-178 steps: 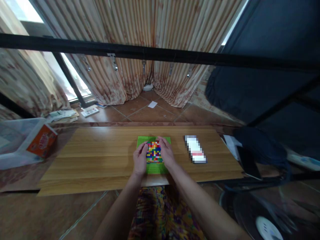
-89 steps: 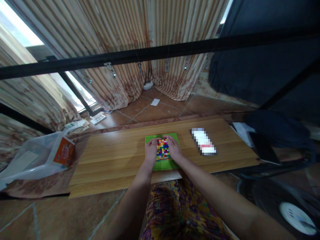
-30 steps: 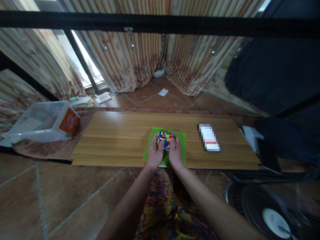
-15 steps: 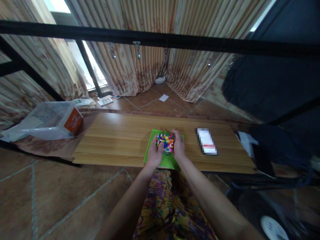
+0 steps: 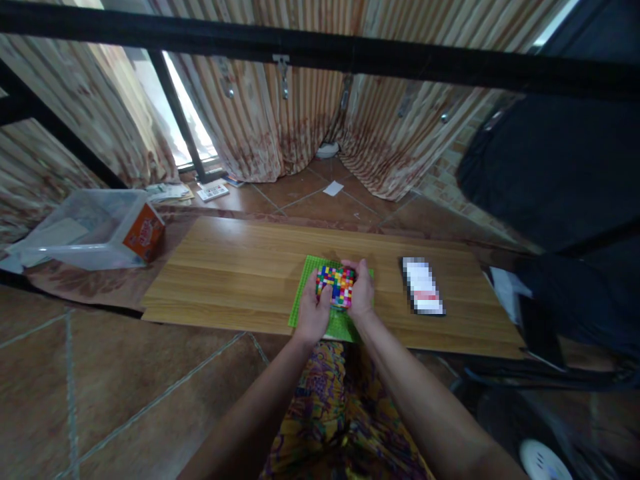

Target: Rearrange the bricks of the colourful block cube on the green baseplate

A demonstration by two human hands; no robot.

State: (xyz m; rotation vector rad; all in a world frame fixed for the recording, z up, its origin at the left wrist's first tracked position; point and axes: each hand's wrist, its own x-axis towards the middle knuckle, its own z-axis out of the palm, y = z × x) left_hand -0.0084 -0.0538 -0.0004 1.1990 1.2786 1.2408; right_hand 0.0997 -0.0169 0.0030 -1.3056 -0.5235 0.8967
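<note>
A green studded baseplate (image 5: 306, 292) lies on a low wooden board (image 5: 225, 267) in front of me. On it sits a square block of small multicoloured bricks (image 5: 336, 285), red, yellow, blue, green and white. My left hand (image 5: 313, 315) grips the block's left and near side, fingers curled onto it. My right hand (image 5: 361, 292) clasps its right side, thumb at the far edge. The block looks slightly raised and tilted off the plate, held between both hands.
A white card-like object (image 5: 423, 287) lies on the board to the right. A clear plastic tub (image 5: 75, 227) with an orange box (image 5: 145, 235) stands at the left. Black bars (image 5: 320, 53) cross overhead. Dark bags (image 5: 560, 167) sit right; curtains hang behind.
My hands slid from the block's far corners to its near sides, then closed around it. The block now appears lifted a little and shifted right on the plate.
</note>
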